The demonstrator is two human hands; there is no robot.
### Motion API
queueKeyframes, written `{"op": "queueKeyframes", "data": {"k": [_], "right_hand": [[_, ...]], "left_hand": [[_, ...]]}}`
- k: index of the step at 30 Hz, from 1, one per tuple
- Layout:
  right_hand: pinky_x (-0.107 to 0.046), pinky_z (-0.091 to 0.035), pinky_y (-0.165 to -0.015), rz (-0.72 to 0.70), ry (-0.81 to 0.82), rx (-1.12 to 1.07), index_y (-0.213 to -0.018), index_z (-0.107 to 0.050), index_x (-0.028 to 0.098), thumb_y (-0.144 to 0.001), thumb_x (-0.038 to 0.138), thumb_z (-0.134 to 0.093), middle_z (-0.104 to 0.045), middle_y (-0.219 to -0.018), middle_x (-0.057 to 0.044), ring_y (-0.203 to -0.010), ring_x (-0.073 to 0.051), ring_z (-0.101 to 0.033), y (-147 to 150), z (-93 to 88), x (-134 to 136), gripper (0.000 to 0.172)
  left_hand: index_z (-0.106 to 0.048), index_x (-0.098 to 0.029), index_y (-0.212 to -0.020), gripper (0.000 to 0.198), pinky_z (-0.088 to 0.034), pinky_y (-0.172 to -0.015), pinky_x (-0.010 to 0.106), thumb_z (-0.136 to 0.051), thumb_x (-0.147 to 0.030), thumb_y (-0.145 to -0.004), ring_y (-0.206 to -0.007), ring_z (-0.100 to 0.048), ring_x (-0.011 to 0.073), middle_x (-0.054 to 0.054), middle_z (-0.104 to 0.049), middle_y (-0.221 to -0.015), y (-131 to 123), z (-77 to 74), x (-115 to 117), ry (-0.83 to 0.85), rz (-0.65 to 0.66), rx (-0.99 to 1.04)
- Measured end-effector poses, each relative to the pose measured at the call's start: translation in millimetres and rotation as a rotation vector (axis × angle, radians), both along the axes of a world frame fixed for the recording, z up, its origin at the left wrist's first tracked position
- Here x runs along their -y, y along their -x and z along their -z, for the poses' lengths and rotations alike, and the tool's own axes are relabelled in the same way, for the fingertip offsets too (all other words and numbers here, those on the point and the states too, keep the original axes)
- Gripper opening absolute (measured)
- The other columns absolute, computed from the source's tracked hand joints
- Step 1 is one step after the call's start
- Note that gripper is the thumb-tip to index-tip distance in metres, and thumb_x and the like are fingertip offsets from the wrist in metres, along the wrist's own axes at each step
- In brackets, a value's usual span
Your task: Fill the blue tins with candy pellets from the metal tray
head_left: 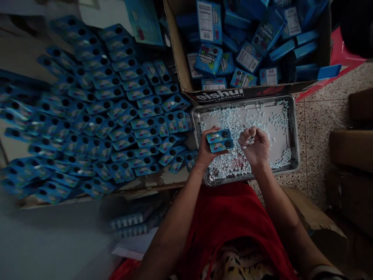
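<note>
My left hand (207, 147) is wrapped round two small blue candy boxes (220, 142), held side by side over the left part of a metal tray (295, 155). Each box shows a dark round opening at its right end. Pale blue and white candies (229, 165) lie loose across the tray. My right hand (254, 144), powdery at the fingers, is curled palm up just right of the boxes. Several candies sit in its bent fingers.
Many blue boxes with round holes (116, 116) stand in rows on the table at left. Behind the tray is a cardboard carton (186, 83) full of blue boxes (208, 58). Brown cartons (349, 147) stand on the speckled floor (317, 116) at right.
</note>
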State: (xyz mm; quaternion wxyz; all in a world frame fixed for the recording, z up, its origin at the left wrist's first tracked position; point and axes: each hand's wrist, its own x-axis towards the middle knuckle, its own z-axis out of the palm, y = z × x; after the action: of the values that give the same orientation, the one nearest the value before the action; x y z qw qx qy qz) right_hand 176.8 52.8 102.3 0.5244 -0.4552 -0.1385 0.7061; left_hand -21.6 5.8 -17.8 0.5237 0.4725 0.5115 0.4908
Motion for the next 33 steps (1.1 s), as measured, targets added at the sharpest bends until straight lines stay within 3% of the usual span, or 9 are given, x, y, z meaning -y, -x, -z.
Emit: {"op": "queueKeyframes", "data": {"k": [5, 13, 16, 19, 23, 25, 28, 30, 33], "right_hand": [[-0.038, -0.044, -0.071, -0.013, -0.23, 0.105, -0.065, -0.045, 0.027, -0.099, 0.053, -0.064, -0.035, -0.071, 0.0, -0.068, -0.021, -0.041, 33, -3.0, 1, 0.047], [-0.042, -0.048, -0.084, -0.042, -0.372, 0.357, -0.063, -0.054, 0.027, -0.1, 0.051, -0.058, -0.052, -0.075, -0.004, -0.081, -0.024, -0.054, 26, 21.2, 7, 0.045], [-0.042, -0.053, -0.092, -0.084, -0.422, 0.657, -0.084, -0.07, 0.027, -0.103, 0.051, -0.066, -0.062, -0.09, -0.004, -0.093, -0.025, -0.061, 15, 31.4, 2, 0.031], [-0.042, -0.055, -0.1, -0.242, -0.632, 1.042, -0.112, -0.081, 0.03, -0.105, 0.046, -0.074, -0.067, -0.112, -0.007, -0.108, -0.026, -0.064, 11, 50.7, -1, 0.019], [-0.042, -0.057, -0.101, -0.294, -0.855, 1.37, -0.117, -0.081, 0.029, -0.113, 0.028, -0.057, -0.071, -0.116, -0.009, -0.108, -0.026, -0.066, 6, 83.5, 4, 0.024], [-0.042, -0.057, -0.101, -0.207, -0.826, 1.503, -0.116, -0.078, 0.026, -0.11, 0.02, -0.054, -0.072, -0.118, -0.011, -0.11, -0.027, -0.066, -8, 96.0, 8, 0.026], [-0.045, -0.055, -0.104, -0.119, -0.584, 1.659, -0.117, -0.076, 0.023, -0.1, 0.011, -0.05, -0.07, -0.12, -0.013, -0.115, -0.029, -0.065, -46, 104.7, 18, 0.034], [-0.046, -0.054, -0.106, -0.237, -0.432, 1.702, -0.117, -0.077, 0.023, -0.092, 0.008, -0.049, -0.07, -0.121, -0.013, -0.117, -0.03, -0.064, -75, 104.3, 28, 0.04], [-0.047, -0.054, -0.104, -0.414, -0.385, 1.689, -0.111, -0.078, 0.023, -0.086, 0.011, -0.052, -0.071, -0.117, -0.013, -0.114, -0.03, -0.064, -108, 99.4, 51, 0.037]], "left_hand": [[-0.058, -0.027, -0.134, 0.097, -0.063, -0.112, 0.047, -0.11, -0.06, -0.059, -0.128, -0.075, 0.0314, 0.011, -0.072, -0.139, -10, 1.8, 2, 0.041, -0.038, -0.098], [-0.062, -0.025, -0.132, 0.096, -0.062, -0.1, 0.038, -0.113, -0.05, -0.055, -0.115, -0.075, 0.0286, 0.007, -0.073, -0.127, -12, 2.8, 1, 0.065, -0.058, -0.187], [-0.061, -0.024, -0.134, 0.089, -0.06, -0.105, 0.04, -0.111, -0.043, -0.062, -0.12, -0.074, 0.0286, 0.008, -0.072, -0.131, -12, 2.3, -4, 0.032, -0.037, -0.236], [-0.063, -0.025, -0.134, 0.083, -0.057, -0.112, 0.044, -0.108, -0.036, -0.065, -0.126, -0.071, 0.0303, 0.008, -0.071, -0.133, -15, 0.2, -8, -0.045, -0.033, -0.317], [-0.064, -0.025, -0.133, 0.084, -0.056, -0.112, 0.044, -0.108, -0.03, -0.062, -0.125, -0.07, 0.0312, 0.008, -0.071, -0.131, -22, -2.9, -9, -0.039, -0.079, -0.371], [-0.063, -0.024, -0.132, 0.086, -0.058, -0.106, 0.042, -0.109, -0.029, -0.059, -0.119, -0.072, 0.0299, 0.008, -0.073, -0.126, -25, -2.4, -8, 0.064, -0.094, -0.333], [-0.061, -0.024, -0.126, 0.087, -0.06, -0.098, 0.038, -0.111, -0.028, -0.055, -0.108, -0.073, 0.027, 0.004, -0.073, -0.115, -28, -0.9, -6, 0.208, -0.121, -0.244], [-0.061, -0.023, -0.124, 0.088, -0.06, -0.098, 0.038, -0.111, -0.027, -0.053, -0.106, -0.073, 0.0261, 0.003, -0.073, -0.114, -31, -4.7, -3, 0.236, -0.159, -0.208], [-0.061, -0.024, -0.127, 0.088, -0.061, -0.098, 0.038, -0.111, -0.03, -0.055, -0.106, -0.073, 0.0254, 0.003, -0.072, -0.115, -32, -23.6, 9, 0.211, -0.183, -0.146]]}}
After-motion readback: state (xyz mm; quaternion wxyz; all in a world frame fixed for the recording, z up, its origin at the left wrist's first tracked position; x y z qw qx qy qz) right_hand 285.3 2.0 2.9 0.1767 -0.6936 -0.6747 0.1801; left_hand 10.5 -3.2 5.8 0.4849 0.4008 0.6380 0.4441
